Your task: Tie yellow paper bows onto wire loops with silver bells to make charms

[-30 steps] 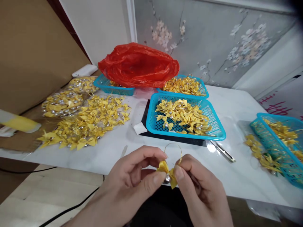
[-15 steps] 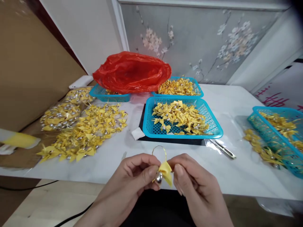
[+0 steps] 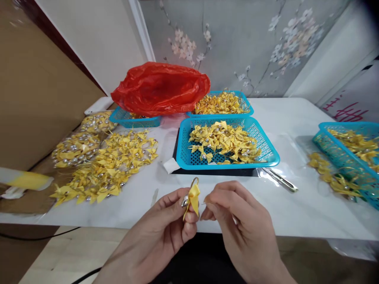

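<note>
My left hand (image 3: 170, 221) pinches a yellow ribbon flower (image 3: 194, 197) between thumb and fingers, just above the table's front edge. A silver bead (image 3: 184, 201) sits on the flower's left side, and a thin gold wire loop (image 3: 195, 181) stands up from its top. To the right, my right hand (image 3: 237, 213) is closed in a pinch, a small gap away from the flower. A tiny pale tip shows at its fingertips, too small to name. Beyond both hands stands a blue plastic basket (image 3: 183, 161) holding many similar yellow flowers.
Loose yellow flowers (image 3: 103, 169) are heaped on the left of the table. Silver tweezers (image 3: 280, 179) lie right of the middle basket. A red plastic bag (image 3: 160, 88) stands behind, near another blue basket (image 3: 248, 106). One more blue basket (image 3: 334, 152) is at the far right.
My left hand has turned the flower and shifted it slightly left and up, so the wire loop shows narrower. My right hand has moved away from the flower, still pinched.
</note>
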### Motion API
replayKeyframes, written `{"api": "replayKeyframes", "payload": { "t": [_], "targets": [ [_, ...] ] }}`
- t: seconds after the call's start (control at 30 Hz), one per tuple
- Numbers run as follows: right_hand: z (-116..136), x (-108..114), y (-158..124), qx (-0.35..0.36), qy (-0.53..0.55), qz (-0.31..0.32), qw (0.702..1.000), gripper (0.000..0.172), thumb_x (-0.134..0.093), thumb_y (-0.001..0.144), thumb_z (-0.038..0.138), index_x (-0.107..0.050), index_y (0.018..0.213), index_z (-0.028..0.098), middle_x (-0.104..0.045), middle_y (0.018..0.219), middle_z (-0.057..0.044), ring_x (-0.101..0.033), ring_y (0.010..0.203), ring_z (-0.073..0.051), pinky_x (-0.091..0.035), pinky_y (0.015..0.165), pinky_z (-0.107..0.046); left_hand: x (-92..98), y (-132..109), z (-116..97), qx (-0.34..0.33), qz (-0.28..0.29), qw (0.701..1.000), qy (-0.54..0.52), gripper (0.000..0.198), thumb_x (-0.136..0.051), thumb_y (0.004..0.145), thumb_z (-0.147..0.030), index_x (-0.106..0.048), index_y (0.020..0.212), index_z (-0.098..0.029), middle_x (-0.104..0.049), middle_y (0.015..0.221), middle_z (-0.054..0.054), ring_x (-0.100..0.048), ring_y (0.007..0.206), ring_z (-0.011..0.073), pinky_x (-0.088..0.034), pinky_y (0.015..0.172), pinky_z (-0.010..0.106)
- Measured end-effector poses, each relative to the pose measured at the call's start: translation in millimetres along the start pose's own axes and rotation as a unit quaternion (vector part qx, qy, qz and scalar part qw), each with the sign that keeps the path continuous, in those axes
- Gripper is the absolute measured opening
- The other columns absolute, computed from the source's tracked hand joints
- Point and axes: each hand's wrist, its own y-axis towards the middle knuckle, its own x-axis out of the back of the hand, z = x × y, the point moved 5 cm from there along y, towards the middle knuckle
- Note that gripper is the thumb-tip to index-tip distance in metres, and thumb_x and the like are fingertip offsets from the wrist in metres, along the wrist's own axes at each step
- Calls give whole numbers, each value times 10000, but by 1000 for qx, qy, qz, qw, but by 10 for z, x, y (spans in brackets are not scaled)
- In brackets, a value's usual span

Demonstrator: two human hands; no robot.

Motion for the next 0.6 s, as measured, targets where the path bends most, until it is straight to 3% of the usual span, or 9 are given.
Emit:
{"api": "replayKeyframes", "payload": {
  "t": [0.27,0.6],
  "targets": [
    [32,-37,93,43,-39,-54,997,221,-562,874,-16,-681,834,166,-507,763,-5,-532,663,-99,-460,561,-195,-74,-27,24,27,10,992,-124,328,-407,934,59,-700,806,-13,-640,659,75,-659,541,90,-563,504,145],
    [133,-58,96,82,-75,-77,991,246,-514,863,-23,-700,881,138,-543,778,-27,-556,644,-105,-484,550,-209,-55,-28,30,20,-7,992,-121,486,-280,987,7,-684,717,-7,-617,633,76,-662,508,84,-576,500,142]
  ]
}}
